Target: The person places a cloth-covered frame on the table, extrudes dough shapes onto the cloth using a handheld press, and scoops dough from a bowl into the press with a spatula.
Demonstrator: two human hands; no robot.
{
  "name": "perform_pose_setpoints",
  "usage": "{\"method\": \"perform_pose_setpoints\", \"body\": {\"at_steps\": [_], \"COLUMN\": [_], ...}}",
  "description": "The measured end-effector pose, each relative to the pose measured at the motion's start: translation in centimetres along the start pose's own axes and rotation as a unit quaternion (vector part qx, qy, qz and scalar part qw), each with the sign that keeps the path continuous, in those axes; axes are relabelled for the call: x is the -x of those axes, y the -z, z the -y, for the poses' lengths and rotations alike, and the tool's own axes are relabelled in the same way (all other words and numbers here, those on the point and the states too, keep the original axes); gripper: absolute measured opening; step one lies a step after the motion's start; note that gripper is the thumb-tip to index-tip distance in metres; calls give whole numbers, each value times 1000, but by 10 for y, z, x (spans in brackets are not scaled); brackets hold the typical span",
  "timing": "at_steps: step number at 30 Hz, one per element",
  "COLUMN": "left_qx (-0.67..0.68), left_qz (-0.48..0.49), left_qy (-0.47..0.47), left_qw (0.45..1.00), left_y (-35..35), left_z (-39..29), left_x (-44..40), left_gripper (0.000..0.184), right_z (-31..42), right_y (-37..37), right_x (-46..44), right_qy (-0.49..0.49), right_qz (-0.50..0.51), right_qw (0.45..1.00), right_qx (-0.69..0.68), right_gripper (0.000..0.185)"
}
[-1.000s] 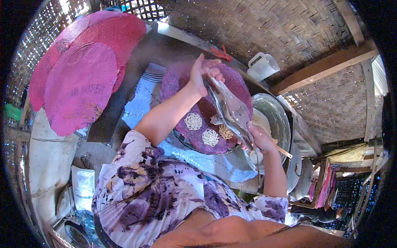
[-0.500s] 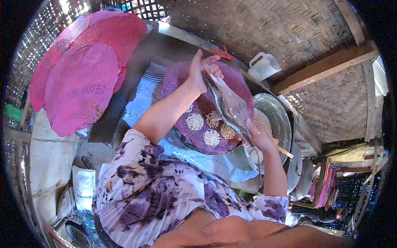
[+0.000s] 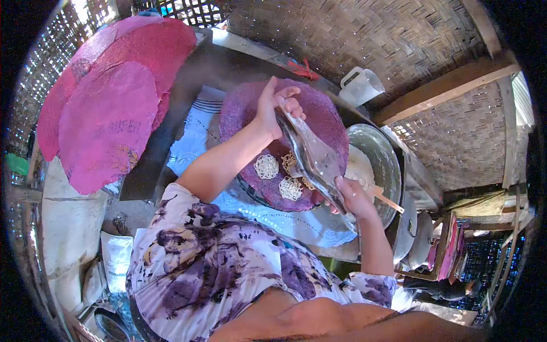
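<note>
Both hands grip a long, wet-looking plastic bag (image 3: 316,151), slanted from upper left to lower right above a round purple mat (image 3: 242,114). My left hand (image 3: 276,111) is closed round its upper end, with the thumb sticking up. My right hand (image 3: 352,196) pinches the lower end, near the bowl. Lacy pale rounds of thin strands lie on the mat, among them a white round (image 3: 266,167) and another white round (image 3: 290,188). Yellower rounds are partly hidden behind the bag. What the bag holds is hard to make out.
A large metal bowl (image 3: 384,154) holds pale dough or batter (image 3: 360,165), with a wooden stick (image 3: 389,202) across it. Behind stands a white plastic jug (image 3: 362,87). Pink round mats (image 3: 108,125) are stacked at left. Blue-white cloth (image 3: 196,128) lies under the purple mat.
My left hand and the upper end of the bag have dropped slightly. The bag now covers more of the yellowish rounds. Both hands keep their grip.
</note>
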State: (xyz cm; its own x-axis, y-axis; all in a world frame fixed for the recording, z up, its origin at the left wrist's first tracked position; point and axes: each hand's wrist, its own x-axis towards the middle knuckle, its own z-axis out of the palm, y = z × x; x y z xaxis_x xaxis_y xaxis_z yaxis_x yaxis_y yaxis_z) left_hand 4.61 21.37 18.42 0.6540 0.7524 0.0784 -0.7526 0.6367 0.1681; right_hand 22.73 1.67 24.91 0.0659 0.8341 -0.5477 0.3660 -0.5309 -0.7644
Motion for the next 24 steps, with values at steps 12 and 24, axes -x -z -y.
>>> {"method": "perform_pose_setpoints", "body": {"at_steps": [12,24], "left_qx": [-25,-6], "left_qz": [113,40], "left_qy": [-54,-81], "left_qw": [992,996], "left_y": [-44,3], "left_z": [-50,-54], "left_x": [-27,-25], "left_gripper": [61,54], "right_z": [40,32], "right_y": [-4,-6], "right_x": [-29,-59], "right_qy": [82,48], "right_qz": [6,16], "right_qw": [995,999], "right_qx": [-53,17], "right_gripper": [44,47]}}
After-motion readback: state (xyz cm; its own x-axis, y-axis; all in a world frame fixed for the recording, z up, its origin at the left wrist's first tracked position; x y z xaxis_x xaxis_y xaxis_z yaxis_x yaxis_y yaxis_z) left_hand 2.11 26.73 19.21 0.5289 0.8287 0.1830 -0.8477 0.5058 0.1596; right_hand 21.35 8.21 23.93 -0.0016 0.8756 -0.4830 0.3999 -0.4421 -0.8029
